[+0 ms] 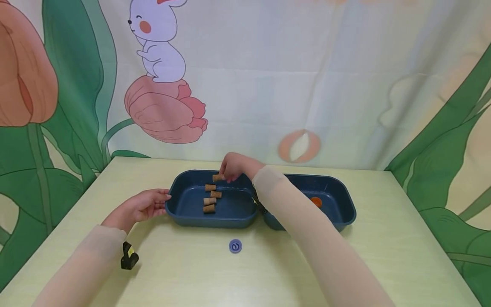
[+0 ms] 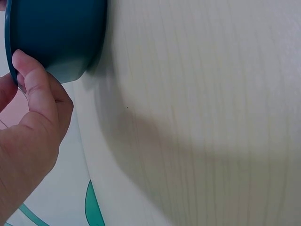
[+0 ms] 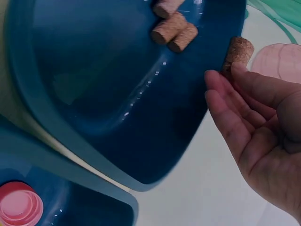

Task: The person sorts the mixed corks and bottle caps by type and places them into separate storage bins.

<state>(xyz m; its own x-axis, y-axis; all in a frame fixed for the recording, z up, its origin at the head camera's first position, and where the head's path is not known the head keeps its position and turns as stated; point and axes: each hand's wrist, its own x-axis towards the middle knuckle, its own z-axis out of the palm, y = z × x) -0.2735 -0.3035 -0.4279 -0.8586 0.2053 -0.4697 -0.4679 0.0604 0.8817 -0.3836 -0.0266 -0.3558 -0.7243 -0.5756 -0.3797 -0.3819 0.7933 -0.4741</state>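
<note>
Between thumb and fingertips my right hand [image 1: 232,166] pinches a cork [image 3: 239,51], over the far side of the left dark blue tray [image 1: 184,219]. Several more corks lie inside that tray, in a rough column running toward me; the nearest cork [image 1: 209,209] is close to the front wall. My left hand [image 1: 147,204] grips the tray's left rim, fingers against the outer wall and thumb at the edge, as the left wrist view [image 2: 35,101] shows too.
A second blue tray [image 1: 347,213] stands to the right, partly behind my right sleeve, with an orange bottle cap [image 1: 316,201] inside. A purple bottle cap [image 1: 235,246] lies on the table [image 1: 184,277] in front. A patterned curtain [image 1: 249,85] hangs behind the table.
</note>
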